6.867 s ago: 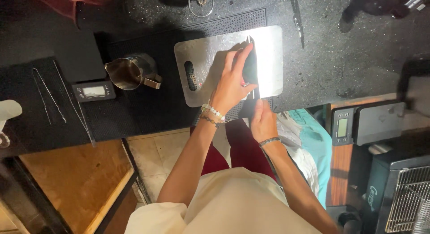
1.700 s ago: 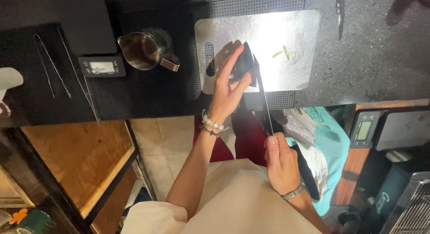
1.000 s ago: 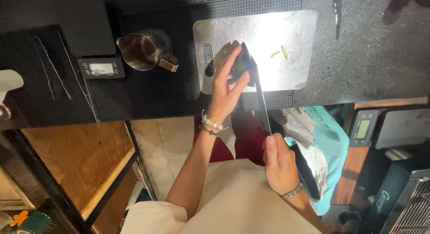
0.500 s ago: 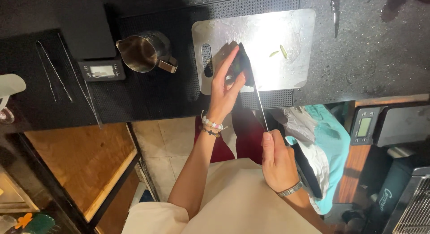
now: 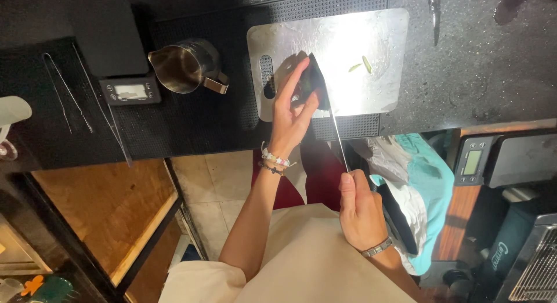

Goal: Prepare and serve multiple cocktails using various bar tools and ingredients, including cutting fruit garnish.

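On counter's near edge sits our pale cutting board (image 5: 371, 42). Our left hand (image 5: 290, 109) curls over a dark green veg (image 5: 310, 82) at board's near-left part; right hand (image 5: 361, 213) grips knife (image 5: 331, 114), blade w/ tip on veg. Two green scraps (image 5: 361, 65) lie mid-board.

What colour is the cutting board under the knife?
Pale grey-white cutting board, glaring under the light; head view.

Single head view; looks steeply down from above; close over cutting board (image 5: 371, 53) at counter edge.

Dim scene, perhaps overexposed cutting board (image 5: 377, 36) glare
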